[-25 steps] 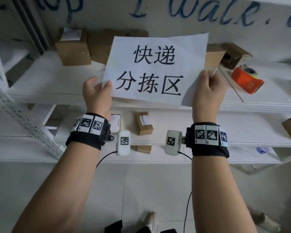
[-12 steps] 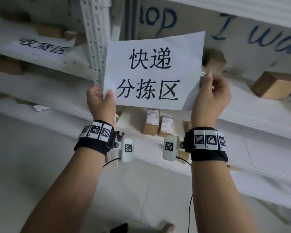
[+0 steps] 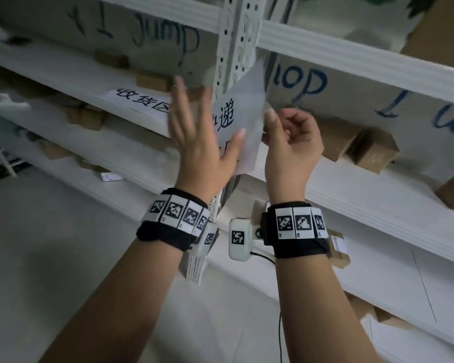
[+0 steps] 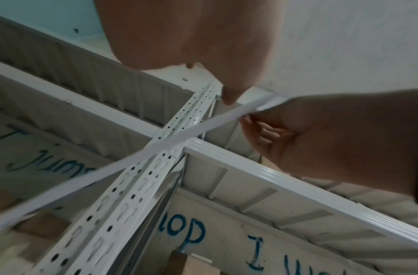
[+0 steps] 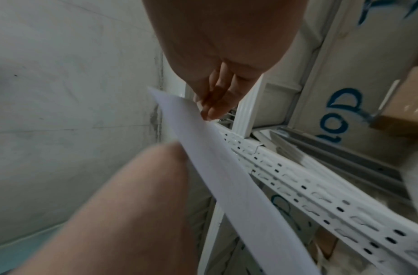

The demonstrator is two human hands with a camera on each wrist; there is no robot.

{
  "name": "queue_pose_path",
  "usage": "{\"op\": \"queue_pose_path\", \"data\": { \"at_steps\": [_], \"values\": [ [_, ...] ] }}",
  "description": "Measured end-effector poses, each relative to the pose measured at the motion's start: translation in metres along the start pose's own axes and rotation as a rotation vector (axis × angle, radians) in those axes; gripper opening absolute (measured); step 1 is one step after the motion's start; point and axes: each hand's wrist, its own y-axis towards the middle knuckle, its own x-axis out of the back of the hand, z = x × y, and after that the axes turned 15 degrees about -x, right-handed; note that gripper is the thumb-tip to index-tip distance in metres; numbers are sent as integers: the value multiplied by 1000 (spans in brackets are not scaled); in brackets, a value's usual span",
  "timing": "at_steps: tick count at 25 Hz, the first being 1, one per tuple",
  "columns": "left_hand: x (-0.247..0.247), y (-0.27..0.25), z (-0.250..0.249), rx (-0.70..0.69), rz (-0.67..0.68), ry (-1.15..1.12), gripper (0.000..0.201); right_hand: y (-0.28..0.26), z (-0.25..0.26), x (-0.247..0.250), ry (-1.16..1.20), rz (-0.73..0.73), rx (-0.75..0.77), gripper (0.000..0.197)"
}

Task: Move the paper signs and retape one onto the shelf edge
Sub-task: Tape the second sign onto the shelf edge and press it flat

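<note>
- Both hands differ now: left hand [image 3: 199, 142] has let go, fingers spread flat.
- Right hand [image 3: 288, 142] pinches paper sign [image 3: 236, 121], probably against post [image 3: 233, 48] at twelve o'clock; retaping pends.

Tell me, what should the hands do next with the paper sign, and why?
Probably press the white paper sign flat against the perforated white metal post. The right hand pinches its edge, while the left hand is spread open over it, and it hangs curved, not yet fixed.
</note>
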Motion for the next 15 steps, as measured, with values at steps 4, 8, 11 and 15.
{"op": "queue_pose_path", "data": {
  "at_steps": [4, 8, 11, 15],
  "values": [
    [-4, 10, -10, -108, 58, -204, 85, 10, 9, -15, -12, 138, 9, 17],
    [-11, 13, -7, -146, 136, -350, 97, 31, 14, -13, -11, 255, 25, 16],
    [-26, 13, -3, -199, 249, -294, 128, 56, 15, -15, 16, 280, 31, 18],
    [-55, 26, 13, -110, 159, -133, 123, 81, 7, -26, -16, 362, 54, 16]
  ]
}}
